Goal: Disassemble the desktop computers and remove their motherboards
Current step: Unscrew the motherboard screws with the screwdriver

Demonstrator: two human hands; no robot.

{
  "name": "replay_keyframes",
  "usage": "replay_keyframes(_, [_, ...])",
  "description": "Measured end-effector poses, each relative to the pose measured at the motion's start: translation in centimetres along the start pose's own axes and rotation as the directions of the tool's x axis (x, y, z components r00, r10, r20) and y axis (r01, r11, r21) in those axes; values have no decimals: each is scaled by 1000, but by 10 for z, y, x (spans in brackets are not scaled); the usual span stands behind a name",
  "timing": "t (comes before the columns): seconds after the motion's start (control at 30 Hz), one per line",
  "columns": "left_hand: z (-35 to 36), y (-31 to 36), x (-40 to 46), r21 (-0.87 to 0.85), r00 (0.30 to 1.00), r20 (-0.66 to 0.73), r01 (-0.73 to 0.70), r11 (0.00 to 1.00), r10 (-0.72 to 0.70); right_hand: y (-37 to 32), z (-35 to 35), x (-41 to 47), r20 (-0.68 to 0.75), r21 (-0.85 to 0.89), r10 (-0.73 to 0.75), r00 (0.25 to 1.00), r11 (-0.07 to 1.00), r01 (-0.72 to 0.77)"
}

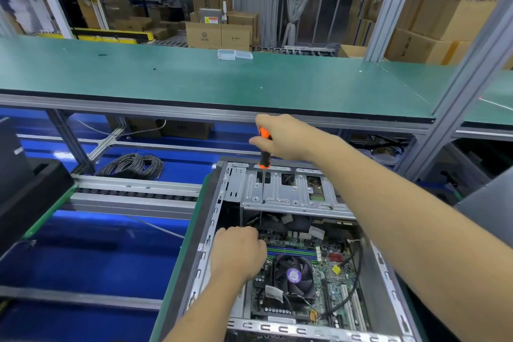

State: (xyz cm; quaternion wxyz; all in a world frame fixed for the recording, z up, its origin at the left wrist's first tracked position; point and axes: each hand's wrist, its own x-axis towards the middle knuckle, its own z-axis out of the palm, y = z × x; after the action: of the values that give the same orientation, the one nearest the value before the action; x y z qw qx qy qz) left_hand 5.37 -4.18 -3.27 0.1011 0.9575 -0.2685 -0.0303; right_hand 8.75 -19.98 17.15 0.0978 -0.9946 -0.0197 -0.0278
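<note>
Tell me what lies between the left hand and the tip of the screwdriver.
In the head view, the front edge of the metal drive cage and the dark gap under it lie between the left hand and the screwdriver tip.

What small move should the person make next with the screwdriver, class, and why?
Probably turn the screwdriver to loosen a screw: the right hand holds it upright, tip on the metal drive bracket, which covers part of the motherboard. The left hand rests inside the case.

One computer case [291, 244], one screwdriver [264, 155], two hands (one cable coil [133, 165]).
</note>
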Motion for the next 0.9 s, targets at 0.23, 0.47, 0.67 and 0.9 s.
replay_keyframes(0.23, [-4, 2, 3, -13, 999, 31, 21, 1000, -20, 6, -24, -3, 226, -79, -87, 970, 991, 107])
replay_keyframes(0.47, [-6, 1, 0, -67, 1000, -15, 7, 998, -8, -15, -19, 9, 190, -189, -5, 982, 981, 42])
replay_keyframes(0.67, [-6, 0, 0, -113, 999, -36, 9, 994, -13, -11, -25, 8, 141, -305, 86, 986, 951, -39])
replay_keyframes(0.9, [-8, 1, 0, -85, 1000, -12, 7, 996, -8, -14, -25, 6, 177, -323, 76, 981, 946, -15])
